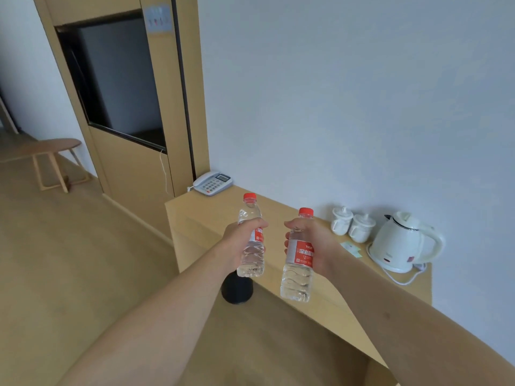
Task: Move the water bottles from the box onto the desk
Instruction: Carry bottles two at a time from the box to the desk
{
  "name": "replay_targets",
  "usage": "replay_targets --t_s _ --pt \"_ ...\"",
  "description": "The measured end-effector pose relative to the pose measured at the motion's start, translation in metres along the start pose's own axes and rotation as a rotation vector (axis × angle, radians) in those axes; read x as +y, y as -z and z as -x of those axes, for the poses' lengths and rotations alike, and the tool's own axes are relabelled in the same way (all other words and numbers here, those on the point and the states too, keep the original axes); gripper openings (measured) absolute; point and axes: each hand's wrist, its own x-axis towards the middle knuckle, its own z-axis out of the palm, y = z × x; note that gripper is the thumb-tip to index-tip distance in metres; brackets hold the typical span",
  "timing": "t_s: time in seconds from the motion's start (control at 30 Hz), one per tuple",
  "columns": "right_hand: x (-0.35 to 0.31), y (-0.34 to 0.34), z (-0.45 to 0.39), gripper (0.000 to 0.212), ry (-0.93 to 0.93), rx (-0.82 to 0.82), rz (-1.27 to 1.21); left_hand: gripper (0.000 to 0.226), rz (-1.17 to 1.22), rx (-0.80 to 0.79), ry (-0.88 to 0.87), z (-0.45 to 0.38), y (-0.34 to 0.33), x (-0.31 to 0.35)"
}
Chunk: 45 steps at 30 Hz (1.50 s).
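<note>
you hold one bottle in each hand. your left hand (239, 240) is wrapped around the left bottle (250, 238), and your right hand (312, 243) is wrapped around the right bottle (298, 257). both grips are tight on the middle of the bottles. both bottles stand upright in the air, red caps on top, side by side but apart. the counter (211, 215) is right under and ahead of them, so the way to go is down. the left bottle hangs near the front edge and the right one is further in. a phone (213, 183), two cups (352, 224) and a kettle (401, 242) sit on the counter by the white wall. the box is not in view.
</note>
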Motion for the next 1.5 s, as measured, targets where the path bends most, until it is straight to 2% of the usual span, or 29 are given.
replay_targets --t_s 0.1,0.23,0.43,0.57,0.77,0.97,1.17,1.27,1.4,1.5 --pt "-0.004 0.003 -0.020 0.049 -0.001 0.006 -0.019 0.059 -0.008 0.006 0.000 -0.021 0.000 0.003" --pt "-0.026 0.021 -0.101 0.041 -0.033 0.060 -0.055 0.057 -0.009 0.025 0.049 -0.110 -0.017 0.024" --pt "-0.066 0.046 -0.203 0.036 -0.038 0.118 -0.053 0.057 -0.038 -0.036 0.069 -0.212 -0.047 0.065" --pt "-0.072 0.056 -0.251 0.042 -0.058 0.137 -0.082 0.056 -0.098 -0.092 0.088 -0.266 -0.058 0.074" --pt "-0.079 0.068 -0.312 0.049 -0.061 0.229 -0.124 0.070 -0.153 -0.186 0.065 -0.345 -0.074 0.089" --pt "-0.078 0.082 -0.354 0.048 -0.004 0.417 -0.209 0.055 -0.229 -0.338 0.113 -0.421 -0.090 0.089" --pt "-0.082 0.091 -0.369 0.045 0.018 0.595 -0.265 0.058 -0.330 -0.522 0.142 -0.472 -0.109 0.098" --pt "-0.082 0.097 -0.373 0.043 0.061 0.686 -0.243 0.053 -0.406 -0.565 0.085 -0.489 -0.123 0.094" --pt "-0.076 0.113 -0.381 0.041 0.104 0.903 -0.090 0.065 -0.539 -0.555 0.001 -0.500 -0.141 0.081" --pt "-0.074 0.128 -0.382 0.039 0.105 0.964 -0.008 0.063 -0.667 -0.574 -0.076 -0.505 -0.154 0.071"
